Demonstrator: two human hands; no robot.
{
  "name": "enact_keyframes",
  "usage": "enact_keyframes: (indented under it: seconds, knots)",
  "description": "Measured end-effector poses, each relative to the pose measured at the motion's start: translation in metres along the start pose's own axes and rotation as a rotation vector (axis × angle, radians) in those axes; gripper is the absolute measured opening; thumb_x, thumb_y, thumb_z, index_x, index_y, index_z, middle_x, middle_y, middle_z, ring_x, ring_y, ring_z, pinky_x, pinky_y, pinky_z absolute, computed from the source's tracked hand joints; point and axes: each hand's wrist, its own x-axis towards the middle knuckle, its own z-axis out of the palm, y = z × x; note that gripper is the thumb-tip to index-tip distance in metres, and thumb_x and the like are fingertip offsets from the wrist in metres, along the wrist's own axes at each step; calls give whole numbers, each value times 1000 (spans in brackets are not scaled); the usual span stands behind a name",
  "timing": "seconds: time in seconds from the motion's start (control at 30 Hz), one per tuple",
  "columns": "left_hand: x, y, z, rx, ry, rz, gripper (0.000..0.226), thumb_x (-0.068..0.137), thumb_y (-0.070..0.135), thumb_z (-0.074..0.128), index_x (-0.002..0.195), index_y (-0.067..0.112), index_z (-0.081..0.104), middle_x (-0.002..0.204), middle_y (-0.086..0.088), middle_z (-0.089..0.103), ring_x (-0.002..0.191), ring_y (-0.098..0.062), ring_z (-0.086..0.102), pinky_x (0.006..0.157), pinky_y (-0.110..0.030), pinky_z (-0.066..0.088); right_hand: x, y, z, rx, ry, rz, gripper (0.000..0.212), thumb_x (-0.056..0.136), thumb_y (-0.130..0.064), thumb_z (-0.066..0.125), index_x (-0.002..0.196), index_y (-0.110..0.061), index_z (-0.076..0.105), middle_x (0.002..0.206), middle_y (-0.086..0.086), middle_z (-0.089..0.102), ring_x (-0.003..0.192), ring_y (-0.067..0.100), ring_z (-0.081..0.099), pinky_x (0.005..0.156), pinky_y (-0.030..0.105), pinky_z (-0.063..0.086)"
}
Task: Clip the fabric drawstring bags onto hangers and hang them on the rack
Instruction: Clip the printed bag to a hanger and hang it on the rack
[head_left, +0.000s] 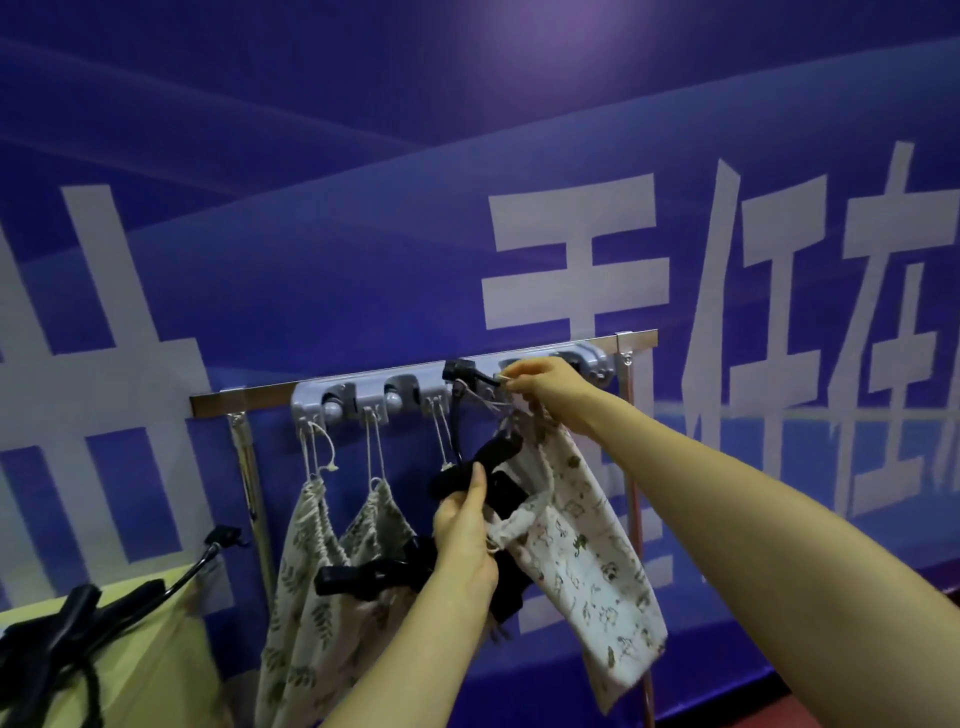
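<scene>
A steel rack bar (249, 396) carries a grey holder strip (374, 389) with rollers and small hooks. Two leaf-print drawstring bags (306, 566) hang by their cords from the strip's left hooks. My left hand (465, 535) grips a black clip hanger (483, 467) whose clips hold a white printed drawstring bag (582, 551), tilted down to the right. My right hand (540, 384) pinches the hanger's black hook end (462, 371) and a cord at the strip, up near the bar. A second black clip (374, 571) shows below my left wrist.
Several spare black hangers (72, 618) lie on a yellow cloth surface (156, 649) at lower left. The rack's chrome uprights (254, 488) stand left and right (636, 499). A blue banner wall (467, 156) with large white characters is right behind.
</scene>
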Motion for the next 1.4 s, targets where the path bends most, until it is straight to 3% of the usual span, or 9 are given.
enact_keyframes:
  seconds: [0.23,0.47,0.63,0.77,0.93,1.0,1.1,1.3,1.4]
  knots:
    - [11,4,-11,16,18,45,34,84,38,66,72,7,56,77,-13,58,75,-27,58,71,-39,52,14,-8,14,-84,-27,-5,22,92,-2,54,108,-5,68,83,6,61,61,10,48,60,20,44]
    - [19,2,-12,66,8,30,34,84,37,66,71,8,55,79,-15,59,79,-29,59,85,-49,52,23,8,24,71,61,81,28,94,-4,45,113,-5,65,93,9,62,80,18,53,62,23,41]
    - [16,1,-16,48,-7,11,31,86,34,64,70,7,57,75,-11,65,73,-27,63,82,-45,53,30,19,28,341,38,207,12,90,-10,52,90,-10,63,69,7,50,50,11,40,50,22,30]
    - [17,5,-18,47,-15,6,31,85,34,65,74,6,59,80,-14,66,77,-30,64,83,-46,53,36,19,29,398,81,247,23,89,-8,48,68,-13,56,60,2,42,36,7,31,40,19,23]
    - [23,7,-22,66,5,25,36,82,38,68,67,10,52,77,-14,54,79,-29,55,83,-47,50,39,24,31,376,85,230,23,87,-13,49,65,-18,54,49,-2,34,37,9,23,37,21,17]
    - [24,6,-22,70,-14,14,36,82,37,68,67,10,52,73,-12,55,75,-28,56,81,-46,51,38,25,29,334,81,210,25,86,-14,56,62,-18,50,45,-1,39,39,10,29,39,21,22]
    - [22,8,-18,54,-40,5,35,85,32,66,63,9,50,55,-3,55,60,-21,56,69,-38,51,39,21,28,292,94,170,8,82,-15,64,75,-12,66,66,10,59,60,19,50,54,28,38]
    - [21,11,-14,58,-63,7,30,85,32,66,70,8,55,71,-10,62,73,-27,62,85,-45,52,43,15,24,283,119,163,15,84,-9,60,80,-16,73,71,5,65,69,20,60,50,24,43]
    - [22,9,-16,56,-53,2,31,84,34,66,74,7,56,79,-14,61,80,-29,61,87,-47,52,43,20,26,365,138,240,12,88,-13,56,81,-12,66,63,2,53,40,8,41,36,19,31]
